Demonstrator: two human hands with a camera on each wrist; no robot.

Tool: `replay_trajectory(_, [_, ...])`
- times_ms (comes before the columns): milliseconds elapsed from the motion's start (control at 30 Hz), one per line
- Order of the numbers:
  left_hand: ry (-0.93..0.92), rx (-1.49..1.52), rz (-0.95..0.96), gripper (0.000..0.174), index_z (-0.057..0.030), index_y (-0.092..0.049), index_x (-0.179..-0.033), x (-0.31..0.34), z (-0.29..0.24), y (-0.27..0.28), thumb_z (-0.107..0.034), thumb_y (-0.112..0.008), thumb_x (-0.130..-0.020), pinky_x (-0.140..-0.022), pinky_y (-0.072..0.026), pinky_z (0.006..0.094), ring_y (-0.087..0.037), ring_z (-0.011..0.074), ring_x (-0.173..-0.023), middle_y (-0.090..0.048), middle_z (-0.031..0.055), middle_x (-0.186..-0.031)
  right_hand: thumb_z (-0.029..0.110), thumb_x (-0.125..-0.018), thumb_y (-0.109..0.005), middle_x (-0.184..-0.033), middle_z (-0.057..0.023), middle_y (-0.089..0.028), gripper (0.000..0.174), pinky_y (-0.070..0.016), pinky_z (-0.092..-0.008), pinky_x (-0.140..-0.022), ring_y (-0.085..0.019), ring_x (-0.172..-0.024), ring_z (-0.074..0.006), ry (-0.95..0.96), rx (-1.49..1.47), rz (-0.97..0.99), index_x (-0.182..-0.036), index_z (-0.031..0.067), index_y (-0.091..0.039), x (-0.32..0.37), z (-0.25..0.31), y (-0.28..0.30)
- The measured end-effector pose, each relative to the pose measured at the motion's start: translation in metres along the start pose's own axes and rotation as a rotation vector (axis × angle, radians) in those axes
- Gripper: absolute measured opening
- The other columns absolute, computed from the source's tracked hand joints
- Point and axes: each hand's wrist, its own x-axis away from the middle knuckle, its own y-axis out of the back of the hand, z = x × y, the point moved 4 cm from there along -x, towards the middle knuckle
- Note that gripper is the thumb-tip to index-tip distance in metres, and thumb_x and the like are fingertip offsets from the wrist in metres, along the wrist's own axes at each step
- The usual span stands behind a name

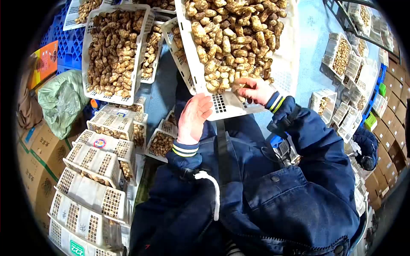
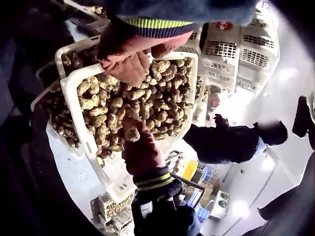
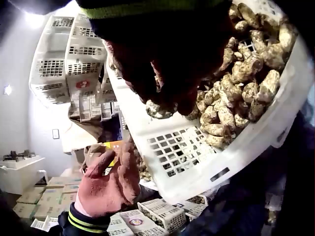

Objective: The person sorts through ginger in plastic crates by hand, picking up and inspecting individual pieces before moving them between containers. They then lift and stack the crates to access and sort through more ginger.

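Head view | right hand (image 1: 255,91) grasping brown lump (image 3: 160,109) over white crate (image 1: 239,110) | left hand (image 1: 194,117) released, near crate corner

There are two hands, one left hand (image 1: 194,117) and one right hand (image 1: 255,91), and one front basket (image 1: 232,112). The knobbly tubers (image 1: 230,42) in it number in the dozens, overlapping too much for an exact count. Other baskets (image 1: 92,192) number well over ten. There is one green plastic bag (image 1: 63,102), one orange-and-yellow box (image 1: 46,62), one white cord (image 1: 216,192), two lime-green items (image 1: 370,122) and several cardboard boxes (image 1: 38,170).
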Motion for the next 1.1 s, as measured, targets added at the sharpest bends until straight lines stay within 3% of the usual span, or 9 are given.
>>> replay_trajectory(100, [0.003, -0.013, 0.023, 0.044, -0.0028, -0.039, -0.123, -0.006, -0.001, -0.006, -0.031, -0.043, -0.089, -0.089, -0.0396, 0.0328, -0.050, 0.0209, -0.102, -0.049, 0.0117, -0.116, 0.028, -0.079, -0.060, -0.090, -0.0084, -0.063, 0.045, -0.0474, -0.0273, -0.071, -0.059, -0.083, -0.0159, 0.181, 0.082, 0.036, -0.118, 0.0066, -0.051, -0.003, 0.002, -0.013])
replay_trajectory(133, [0.022, 0.001, -0.015, 0.044, -0.0028, -0.040, -0.122, -0.002, 0.003, -0.004, -0.031, -0.043, -0.089, -0.089, -0.0394, 0.0334, -0.050, 0.0211, -0.102, -0.050, 0.0116, -0.115, 0.029, -0.078, -0.061, -0.093, -0.0114, -0.062, 0.045, -0.0454, -0.0310, -0.078, -0.058, -0.090, -0.0220, 0.505, 0.697, -0.050, -0.117, 0.0106, -0.051, 0.011, 0.031, -0.019])
replay_trajectory(200, [0.036, 0.009, -0.016, 0.043, -0.0025, -0.041, -0.121, -0.005, 0.004, -0.003, -0.031, -0.045, -0.089, -0.088, -0.0394, 0.0338, -0.049, 0.0218, -0.101, -0.050, 0.0116, -0.114, 0.031, -0.074, -0.064, -0.105, -0.0131, -0.057, 0.046, -0.0415, -0.0359, -0.085, -0.051, -0.103, -0.0264, 0.664, 0.831, -0.441, -0.115, 0.0147, -0.051, -0.018, 0.032, 0.006])
replay_trajectory(267, [0.025, 0.024, 0.005, 0.043, -0.0025, -0.042, -0.121, -0.007, 0.006, -0.002, -0.031, -0.045, -0.089, -0.088, -0.0396, 0.0338, -0.050, 0.0218, -0.101, -0.050, 0.0113, -0.113, 0.032, -0.070, -0.066, -0.114, -0.0111, -0.052, 0.047, -0.0392, -0.0394, -0.087, -0.046, -0.110, -0.0267, 0.663, 1.122, -0.780, -0.113, 0.0182, -0.051, -0.038, 0.067, 0.034])
replay_trajectory(367, [0.038, 0.018, 0.005, 0.042, -0.0028, -0.042, -0.120, -0.006, 0.006, -0.010, -0.031, -0.045, -0.089, -0.087, -0.0399, 0.0339, -0.050, 0.0214, -0.100, -0.051, 0.0108, -0.113, 0.028, -0.066, -0.068, -0.114, -0.0108, -0.050, 0.057, -0.0387, -0.0431, -0.085, -0.042, -0.112, -0.0288, 0.471, 1.295, -0.727, -0.118, 0.0193, -0.046, -0.079, 0.057, 0.043])
replay_trajectory(600, [0.006, 0.010, 0.012, 0.039, -0.0024, -0.042, -0.120, -0.006, -0.002, -0.006, -0.029, -0.040, -0.091, -0.088, -0.0388, 0.0329, -0.049, 0.0215, -0.101, -0.051, 0.0110, -0.112, 0.046, -0.076, -0.055, -0.100, -0.0123, -0.057, 0.041, -0.0460, -0.0385, -0.079, -0.055, -0.099, -0.0267, -0.100, 1.177, -0.074, -0.104, 0.0159, -0.057, -0.048, -0.029, 0.025])
replay_trajectory(833, [0.079, -0.011, -0.047, 0.038, -0.0032, -0.044, -0.118, -0.010, 0.006, -0.013, -0.028, -0.045, -0.089, -0.086, -0.0398, 0.0335, -0.051, 0.0212, -0.098, -0.051, 0.0105, -0.111, 0.025, -0.076, -0.060, -0.096, -0.0099, -0.057, 0.036, -0.0476, -0.0378, -0.070, -0.057, -0.087, -0.0275, 0.539, 1.063, -0.817, -0.109, 0.0150, -0.051, -0.064, 0.066, 0.043])
replay_trajectory(1000, [0.028, -0.055, -0.007, 0.040, -0.0016, -0.042, -0.120, -0.004, -0.007, -0.019, -0.027, -0.042, -0.090, -0.087, -0.0398, 0.0336, -0.050, 0.0222, -0.100, -0.050, 0.0116, -0.113, 0.030, -0.076, -0.059, -0.092, -0.0089, -0.059, 0.028, -0.0462, -0.0386, -0.072, -0.057, -0.088, -0.0262, 0.251, 1.042, -0.817, -0.098, 0.0122, -0.055, -0.123, 0.074, 0.045])
replay_trajectory(1100, [0.018, -0.091, -0.062, 0.041, -0.0016, -0.040, -0.122, -0.006, -0.011, -0.014, -0.028, -0.040, -0.090, -0.089, -0.0387, 0.0336, -0.049, 0.0225, -0.102, -0.049, 0.0129, -0.115, 0.028, -0.079, -0.060, -0.080, -0.0058, -0.062, 0.033, -0.0450, -0.0290, -0.066, -0.058, -0.073, -0.0152, 0.488, 0.295, -0.564, -0.103, 0.0055, -0.058, -0.079, 0.052, 0.029])
